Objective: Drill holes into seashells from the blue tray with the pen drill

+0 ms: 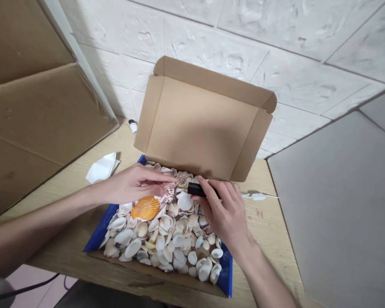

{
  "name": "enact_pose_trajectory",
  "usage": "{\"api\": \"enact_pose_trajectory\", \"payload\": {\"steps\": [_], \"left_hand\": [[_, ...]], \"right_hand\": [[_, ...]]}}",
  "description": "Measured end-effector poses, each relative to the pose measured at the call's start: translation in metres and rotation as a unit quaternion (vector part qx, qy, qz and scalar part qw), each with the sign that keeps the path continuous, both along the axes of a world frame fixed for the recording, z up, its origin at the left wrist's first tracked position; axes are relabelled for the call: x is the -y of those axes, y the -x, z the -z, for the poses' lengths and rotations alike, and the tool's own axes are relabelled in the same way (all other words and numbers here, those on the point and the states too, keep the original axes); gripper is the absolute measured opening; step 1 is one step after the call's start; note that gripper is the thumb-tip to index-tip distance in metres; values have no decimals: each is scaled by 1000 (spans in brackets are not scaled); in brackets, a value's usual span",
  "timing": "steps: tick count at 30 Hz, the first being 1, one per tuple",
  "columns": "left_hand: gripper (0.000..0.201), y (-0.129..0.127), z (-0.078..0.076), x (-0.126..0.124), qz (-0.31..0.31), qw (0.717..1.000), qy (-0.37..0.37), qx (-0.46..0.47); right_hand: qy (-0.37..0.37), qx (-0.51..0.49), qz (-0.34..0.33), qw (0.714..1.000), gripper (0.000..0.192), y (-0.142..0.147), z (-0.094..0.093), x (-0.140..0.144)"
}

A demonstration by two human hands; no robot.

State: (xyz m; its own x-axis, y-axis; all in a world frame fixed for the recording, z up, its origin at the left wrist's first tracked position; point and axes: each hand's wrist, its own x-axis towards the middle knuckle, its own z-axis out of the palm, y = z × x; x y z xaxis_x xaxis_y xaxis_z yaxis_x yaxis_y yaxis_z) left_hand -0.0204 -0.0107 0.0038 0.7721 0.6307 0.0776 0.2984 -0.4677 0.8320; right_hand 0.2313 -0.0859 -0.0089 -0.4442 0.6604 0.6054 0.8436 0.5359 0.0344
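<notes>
My right hand (227,209) is closed around a slim black mini drill (197,189) with a brass-coloured tip that points left. A white cable runs off on its far side. The fingers of my left hand (143,184) pinch a pink-and-white speckled shell (168,193) just left of that tip; whether they touch cannot be made out. Below my left hand lies an orange scallop shell (146,208). A white scallop shell (184,201) sits under the drill tip. Both hands are over an open cardboard box with blue sides (226,269), filled with pale seashells (176,244).
The box's raised lid (202,124) leans back near the white brick-patterned wall (211,38). A crumpled tissue (102,167) and a small white bottle with a black cap (132,126) are on the wooden table (269,231). Large cardboard (41,111) stands at left, a grey panel (340,205) at right.
</notes>
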Motion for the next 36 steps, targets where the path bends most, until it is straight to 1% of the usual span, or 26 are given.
{"api": "enact_pose_trajectory", "payload": {"steps": [2, 5, 10, 13, 17, 20, 22, 26, 29, 32, 34, 36], "left_hand": [[36, 1, 1, 0, -1, 1000, -4, 0], [40, 1, 3, 0, 5, 1000, 3, 13], [41, 3, 3, -1, 39, 998, 32, 28], [42, 4, 2, -2, 52, 998, 34, 33], [40, 5, 2, -3, 26, 999, 20, 8], [40, 4, 1, -4, 2, 1000, 25, -10], [39, 2, 1, -3, -7, 999, 30, -17], [38, 1, 1, -2, -2, 1000, 17, -15], [37, 1, 1, -1, 2, 1000, 5, -11], [38, 1, 0, -1, 10, 1000, 9, -18], [39, 0, -1, -1, 10, 1000, 12, -28], [40, 0, -2, -1, 3, 999, 10, -45]], "right_hand": [[-6, -3, 10, 1000, 37, -1, 2, 0], [14, -10, 25, 1000, 37, -1, 4, 0], [33, -7, 41, 999, 31, 0, 3, 1], [44, -1, 42, 998, 28, 1, 1, 1], [76, 11, 31, 997, 23, 2, -1, 2], [100, 8, 25, 995, 26, 3, 0, 2], [90, 8, 24, 996, 26, 3, 0, 2], [45, 3, 24, 999, 25, 1, 1, 2], [25, -5, 28, 999, 27, -1, 2, 2], [8, -2, 38, 999, 31, -2, 2, 2], [20, -2, 41, 999, 32, -3, 2, 2], [52, -5, 37, 998, 31, -2, 2, 2]]}}
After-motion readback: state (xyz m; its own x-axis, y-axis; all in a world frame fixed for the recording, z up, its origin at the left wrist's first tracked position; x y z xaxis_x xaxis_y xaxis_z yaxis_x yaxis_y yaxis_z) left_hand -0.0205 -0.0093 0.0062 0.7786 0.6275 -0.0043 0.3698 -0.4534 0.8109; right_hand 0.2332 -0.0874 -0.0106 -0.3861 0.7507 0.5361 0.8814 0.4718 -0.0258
